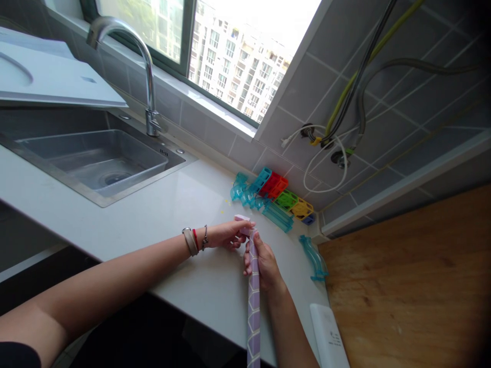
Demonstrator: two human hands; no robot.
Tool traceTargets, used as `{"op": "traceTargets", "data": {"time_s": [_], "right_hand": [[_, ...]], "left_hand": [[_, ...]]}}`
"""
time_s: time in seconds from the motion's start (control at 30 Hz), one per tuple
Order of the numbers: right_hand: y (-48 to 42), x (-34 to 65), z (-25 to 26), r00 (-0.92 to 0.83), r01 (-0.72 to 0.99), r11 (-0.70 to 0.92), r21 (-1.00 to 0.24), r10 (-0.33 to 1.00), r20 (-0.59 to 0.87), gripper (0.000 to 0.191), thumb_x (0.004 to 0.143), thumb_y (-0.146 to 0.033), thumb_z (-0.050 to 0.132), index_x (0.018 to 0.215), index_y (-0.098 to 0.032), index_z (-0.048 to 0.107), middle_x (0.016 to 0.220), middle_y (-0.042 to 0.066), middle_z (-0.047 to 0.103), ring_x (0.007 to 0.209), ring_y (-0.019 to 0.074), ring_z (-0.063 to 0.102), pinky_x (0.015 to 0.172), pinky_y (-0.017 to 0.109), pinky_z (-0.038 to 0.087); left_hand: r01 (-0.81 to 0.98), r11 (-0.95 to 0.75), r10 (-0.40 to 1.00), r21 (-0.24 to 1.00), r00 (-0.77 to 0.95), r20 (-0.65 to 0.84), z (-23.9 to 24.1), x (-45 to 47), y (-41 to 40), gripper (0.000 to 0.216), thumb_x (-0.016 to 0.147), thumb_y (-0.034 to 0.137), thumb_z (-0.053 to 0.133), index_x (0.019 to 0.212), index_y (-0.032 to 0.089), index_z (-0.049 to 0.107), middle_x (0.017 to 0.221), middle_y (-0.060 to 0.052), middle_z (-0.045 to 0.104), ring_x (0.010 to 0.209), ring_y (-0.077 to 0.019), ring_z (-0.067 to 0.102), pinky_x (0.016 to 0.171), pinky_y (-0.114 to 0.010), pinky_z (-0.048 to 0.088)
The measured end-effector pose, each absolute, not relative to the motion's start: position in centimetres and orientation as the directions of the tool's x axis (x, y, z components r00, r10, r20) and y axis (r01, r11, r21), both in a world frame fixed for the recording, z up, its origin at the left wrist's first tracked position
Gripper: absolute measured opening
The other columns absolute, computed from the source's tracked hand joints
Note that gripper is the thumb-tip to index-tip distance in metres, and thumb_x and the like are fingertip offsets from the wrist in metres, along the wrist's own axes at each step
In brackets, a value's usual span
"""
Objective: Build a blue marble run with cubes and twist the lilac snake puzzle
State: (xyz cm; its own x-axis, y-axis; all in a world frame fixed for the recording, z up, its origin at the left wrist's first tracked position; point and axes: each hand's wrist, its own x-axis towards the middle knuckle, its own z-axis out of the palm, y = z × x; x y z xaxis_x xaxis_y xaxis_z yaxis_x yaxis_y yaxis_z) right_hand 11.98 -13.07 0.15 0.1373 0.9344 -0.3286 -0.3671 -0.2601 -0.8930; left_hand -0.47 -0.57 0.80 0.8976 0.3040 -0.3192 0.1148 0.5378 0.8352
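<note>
A long lilac strip (253, 301) with a pale zigzag line pattern runs from the hands down past the counter's front edge. My right hand (266, 263) is closed around it near its upper end, thumb on top. My left hand (230, 235) pinches a short lilac piece (242, 218) at the top of the strip; whether the two are joined, I cannot tell. Behind the hands lie translucent blue curved pieces (251, 197) and a straight translucent blue piece (278, 217). Red (273, 185), green (287, 200) and yellow (302, 208) plastic frames line up beside them.
To the left is a sink (103, 202) with a clear tub (115, 135) and a tall faucet (148, 76). Another curved blue piece (313, 258) lies at right, near a wooden board (406, 276) and a white power strip (326, 332). Cables (347, 92) hang on the tiled wall.
</note>
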Motion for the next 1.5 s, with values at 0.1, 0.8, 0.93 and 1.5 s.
{"op": "traceTargets", "data": {"time_s": [0.1,0.8,0.93,1.5], "right_hand": [[-13.0,12.4,0.4,0.107,-0.481,-0.241,-0.843,0.938,-0.329,0.055,0.089,-0.073,0.054,0.075,-0.019,0.055,0.044,-0.005,0.055,0.027,0.0067,0.039,0.031,0.019,0.042],[-13.4,12.5,1.1,-0.289,-0.543,-0.407,-0.734,0.912,-0.292,0.06,0.093,-0.078,0.038,0.075,-0.022,0.046,0.04,-0.009,0.05,0.023,0.0055,0.031,0.029,0.016,0.036],[-13.4,12.3,0.7,-0.244,-0.521,-0.382,-0.764,0.924,-0.295,0.058,0.091,-0.077,0.046,0.076,-0.021,0.048,0.041,-0.008,0.052,0.023,0.006,0.033,0.029,0.017,0.038],[-13.5,12.0,0.7,-0.097,-0.51,-0.32,-0.798,0.944,-0.316,0.056,0.089,-0.074,0.054,0.083,-0.019,0.057,0.044,-0.007,0.054,0.026,0.007,0.038,0.032,0.019,0.042]], "left_hand": [[-0.031,0.492,0.334,0.87,0.929,-0.157,1.1,-0.7,-0.7,0.051,0.073,0.062,0.076,0.091,0.016,0.067,0.082,-0.004,0.066,0.068,-0.0133,0.058,0.06,-0.024,0.044],[-0.257,0.305,0.477,0.917,0.875,0.086,-0.4,-0.3,-1.2,0.064,0.07,0.055,0.085,0.114,0.011,0.069,0.071,-0.005,0.072,0.067,-0.0184,0.068,0.069,-0.029,0.049],[-0.239,0.314,0.514,0.919,0.856,0.047,-0.1,-0.3,-1.2,0.056,0.07,0.059,0.083,0.096,0.012,0.069,0.077,-0.004,0.069,0.069,-0.0156,0.064,0.066,-0.027,0.048],[-0.256,0.324,0.643,0.911,0.766,-0.013,0.5,-0.2,0.0,0.05,0.077,0.063,0.074,0.077,0.014,0.062,0.072,-0.001,0.061,0.065,-0.0122,0.058,0.062,-0.025,0.043]]}}
